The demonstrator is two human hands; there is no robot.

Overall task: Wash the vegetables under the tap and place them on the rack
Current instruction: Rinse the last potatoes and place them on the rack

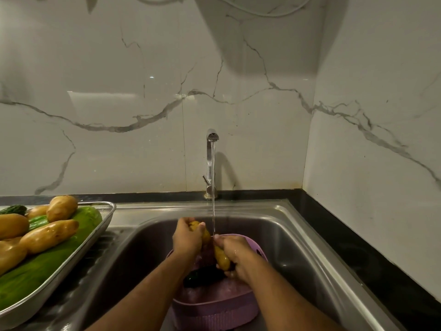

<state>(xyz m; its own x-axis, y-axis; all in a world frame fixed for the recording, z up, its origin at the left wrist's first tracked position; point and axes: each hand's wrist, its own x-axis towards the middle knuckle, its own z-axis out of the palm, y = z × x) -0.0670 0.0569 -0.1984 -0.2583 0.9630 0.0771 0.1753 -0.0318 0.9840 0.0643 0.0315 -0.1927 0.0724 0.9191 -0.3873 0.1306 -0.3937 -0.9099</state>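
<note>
Over the steel sink (298, 225), the person holds one long yellow potato (220, 258) with both hands, just beside the thin stream of water (213, 187) that falls from the tap (211, 158). The left hand (188, 237) is curled around the far end of the potato, and the right hand (235, 255) grips the near end, where the water touches its fingers. I think they hold it at both ends so that the middle can be turned and rubbed under the stream. Below the hands stands a purple colander (214, 306), probably to catch what is not yet washed; one dark vegetable (202, 274) lies in it. The potato is smooth, pale yellow and shining wet. On the left, the metal rack (105, 223) already carries several wet potatoes (47, 235) on top of big green vegetables (35, 271), so most of the work seems done.
</note>
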